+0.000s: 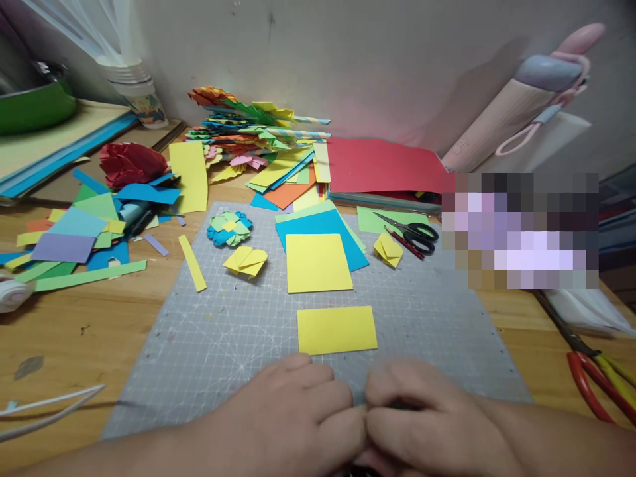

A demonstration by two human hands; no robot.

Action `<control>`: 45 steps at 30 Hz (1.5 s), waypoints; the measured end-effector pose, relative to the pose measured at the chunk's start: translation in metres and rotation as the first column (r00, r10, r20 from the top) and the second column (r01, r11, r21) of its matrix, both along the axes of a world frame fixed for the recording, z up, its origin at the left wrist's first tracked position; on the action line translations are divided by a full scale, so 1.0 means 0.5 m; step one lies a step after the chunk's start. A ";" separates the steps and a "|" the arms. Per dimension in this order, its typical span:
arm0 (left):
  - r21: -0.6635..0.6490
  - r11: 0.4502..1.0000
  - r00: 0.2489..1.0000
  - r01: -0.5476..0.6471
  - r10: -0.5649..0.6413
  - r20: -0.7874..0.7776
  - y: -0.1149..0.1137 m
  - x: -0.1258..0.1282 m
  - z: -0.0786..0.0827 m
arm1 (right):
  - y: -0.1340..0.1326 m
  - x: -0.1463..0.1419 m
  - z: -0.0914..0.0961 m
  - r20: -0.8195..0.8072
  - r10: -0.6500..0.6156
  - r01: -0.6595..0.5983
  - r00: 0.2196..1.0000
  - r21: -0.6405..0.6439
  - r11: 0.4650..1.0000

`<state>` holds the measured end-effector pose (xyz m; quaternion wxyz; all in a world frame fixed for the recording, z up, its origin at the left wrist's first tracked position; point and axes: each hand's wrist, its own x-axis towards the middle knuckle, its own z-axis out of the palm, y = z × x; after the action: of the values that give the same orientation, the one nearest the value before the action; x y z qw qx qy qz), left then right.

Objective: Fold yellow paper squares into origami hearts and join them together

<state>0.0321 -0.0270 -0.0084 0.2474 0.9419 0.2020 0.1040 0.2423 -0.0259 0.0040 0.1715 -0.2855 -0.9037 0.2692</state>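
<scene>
At the near edge of a grey cutting mat, seen from the head view, the left hand and the right hand are brought together with fingers curled and fingertips meeting. Whether anything is pinched between them cannot be told, as the contact is hidden by the fingers and the right hand is blurred. Just beyond the knuckles, a yellow paper rectangle is laid flat on the mat. Farther off, a yellow square is rested partly over a blue sheet. To the left of these, a folded yellow piece and a blue-and-green paper flower are placed; to the right, a yellow folded heart is set near black-handled scissors, which are laid partly over a light green sheet. On the wooden table, colored paper scraps are heaped at the left, with a red paper flower at their far side. At the far right, a pink bottle is leaned against the wall.
</scene>
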 end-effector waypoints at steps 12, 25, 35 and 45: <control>0.106 0.786 0.793 -0.609 0.605 0.069 0.035 -0.022 -0.016 | 0.053 0.017 -0.038 0.100 -0.454 0.440 0.885 0.139 0.887; 0.116 0.853 0.860 -0.508 0.495 0.125 0.037 -0.016 -0.009 | 0.035 -0.002 -0.029 0.014 -0.298 0.297 0.955 0.019 0.955; 0.213 0.885 0.890 -0.413 0.343 0.301 0.038 -0.040 0.006 | 0.056 0.025 -0.017 0.103 -0.017 -0.046 0.995 0.577 0.815; 0.355 0.819 0.882 -0.451 0.349 0.316 0.034 -0.041 -0.002 | 0.037 0.026 -0.004 0.089 0.166 -0.187 0.982 0.562 0.805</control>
<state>0.0114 -0.0098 -0.0096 0.0346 0.8891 0.3384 0.3062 0.2555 -0.0074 0.0018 0.2068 -0.1408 -0.9682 -0.0024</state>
